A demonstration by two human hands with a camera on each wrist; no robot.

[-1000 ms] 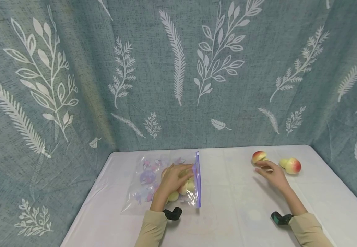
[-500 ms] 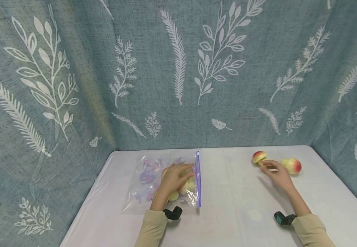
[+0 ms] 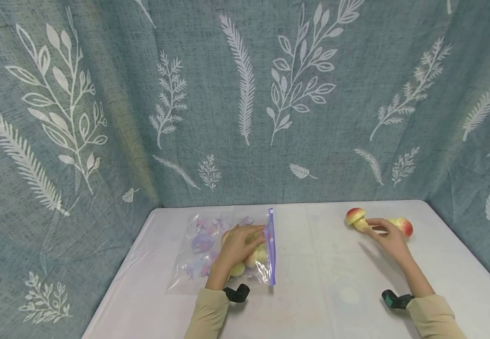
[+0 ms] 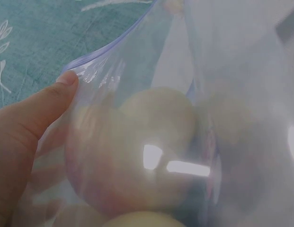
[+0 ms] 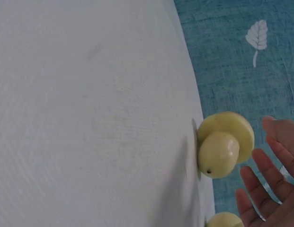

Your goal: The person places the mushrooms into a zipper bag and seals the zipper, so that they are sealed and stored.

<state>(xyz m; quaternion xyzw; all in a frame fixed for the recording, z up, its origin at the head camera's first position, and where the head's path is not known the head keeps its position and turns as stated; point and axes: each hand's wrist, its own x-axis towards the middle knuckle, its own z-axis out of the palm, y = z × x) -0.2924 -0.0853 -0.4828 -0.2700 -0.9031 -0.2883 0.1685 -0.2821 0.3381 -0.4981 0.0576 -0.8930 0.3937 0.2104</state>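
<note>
My left hand (image 3: 238, 247) lies over a clear zip bag (image 3: 185, 278) and grips it near its purple zip edge (image 3: 272, 263). In the left wrist view the thumb is at the zip edge, while the other fingers show faintly through the plastic. Several toy mushrooms (image 4: 123, 161) are inside the bag. On the right, my right hand (image 3: 392, 239) is held over the table with relaxed, parted fingers. Its fingertips are close to the stem of one red-and-yellow toy mushroom (image 3: 356, 217). Another such toy mushroom (image 3: 405, 227) lies behind the hand, its stem partly covered.
A white cloth covers the table (image 3: 312, 292). Behind it and at both sides hangs a blue-green curtain (image 3: 236, 174) with white leaf prints. Each wrist wears a small black camera (image 3: 237, 293).
The right hand has shifted right, away from the left toy mushroom's cap, and now overlaps the right mushroom's stem. The left hand and the bag have stayed in place.
</note>
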